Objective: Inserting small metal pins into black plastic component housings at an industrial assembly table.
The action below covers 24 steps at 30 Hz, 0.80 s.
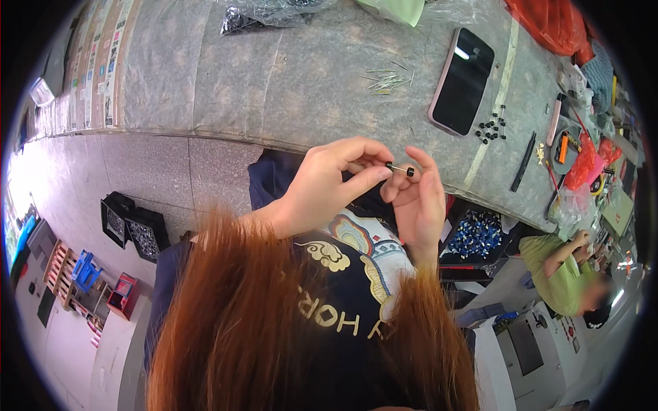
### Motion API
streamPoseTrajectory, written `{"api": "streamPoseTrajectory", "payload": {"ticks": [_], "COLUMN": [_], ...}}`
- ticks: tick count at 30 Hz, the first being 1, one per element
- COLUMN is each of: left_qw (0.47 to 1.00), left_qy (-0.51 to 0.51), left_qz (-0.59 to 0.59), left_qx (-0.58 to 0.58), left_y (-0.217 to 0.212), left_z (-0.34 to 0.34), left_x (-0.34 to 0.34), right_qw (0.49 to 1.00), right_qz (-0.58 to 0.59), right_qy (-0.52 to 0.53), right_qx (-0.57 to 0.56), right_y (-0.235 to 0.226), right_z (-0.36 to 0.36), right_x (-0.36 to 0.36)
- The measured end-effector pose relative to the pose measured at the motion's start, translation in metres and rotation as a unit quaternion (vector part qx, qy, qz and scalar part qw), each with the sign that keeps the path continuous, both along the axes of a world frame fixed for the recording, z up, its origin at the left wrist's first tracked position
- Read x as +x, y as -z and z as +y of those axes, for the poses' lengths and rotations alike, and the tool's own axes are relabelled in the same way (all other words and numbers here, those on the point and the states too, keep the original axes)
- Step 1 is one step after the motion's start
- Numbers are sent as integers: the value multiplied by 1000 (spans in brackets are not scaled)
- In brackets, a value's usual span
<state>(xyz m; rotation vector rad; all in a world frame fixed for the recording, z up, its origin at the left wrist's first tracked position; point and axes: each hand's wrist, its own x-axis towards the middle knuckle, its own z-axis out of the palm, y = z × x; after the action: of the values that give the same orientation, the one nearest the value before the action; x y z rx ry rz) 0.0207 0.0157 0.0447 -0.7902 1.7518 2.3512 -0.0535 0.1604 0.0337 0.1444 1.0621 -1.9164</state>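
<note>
My left hand (pixel 327 175) pinches a short metal pin with black end caps (pixel 399 168) between thumb and fingertips, just past the table's near edge. One black cap sits at those fingertips, the other at the pin's far end. Beside that far end is my right hand (pixel 416 202), palm turned up, its fingers partly bent and apart, with no firm grip to be seen. On the table lie a loose pile of thin metal pins (pixel 386 81) and, further right, a cluster of small black-capped pieces (pixel 491 129).
A phone (pixel 462 81) lies between the two piles. To its right are a black pen-like tool (pixel 524 162), an orange-handled tool (pixel 563 147) and plastic bags. Below the edge, a bin (pixel 474 236) holds blue and white bits. Black crates (pixel 135 226) stand on the floor; a co-worker in green (pixel 558 274) sits at right.
</note>
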Motion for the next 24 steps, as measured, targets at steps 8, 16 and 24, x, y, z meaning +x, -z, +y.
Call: {"api": "streamPoseTrajectory", "payload": {"ticks": [8,16,24], "left_qw": [989,976,981], "left_qy": [6,8,5], "left_qz": [76,113,98], "left_qx": [-123,-187,-170], "left_y": [-7,-9,-8], "left_z": [4,4,6], "left_x": [5,8,11], "right_qw": [984,997,970], "right_qz": [156,81,212], "right_qy": [11,17,29], "right_qx": [82,12,118], "right_y": [-6,-6,-11], "right_z": [7,5,7], "right_x": [7,10,16]}}
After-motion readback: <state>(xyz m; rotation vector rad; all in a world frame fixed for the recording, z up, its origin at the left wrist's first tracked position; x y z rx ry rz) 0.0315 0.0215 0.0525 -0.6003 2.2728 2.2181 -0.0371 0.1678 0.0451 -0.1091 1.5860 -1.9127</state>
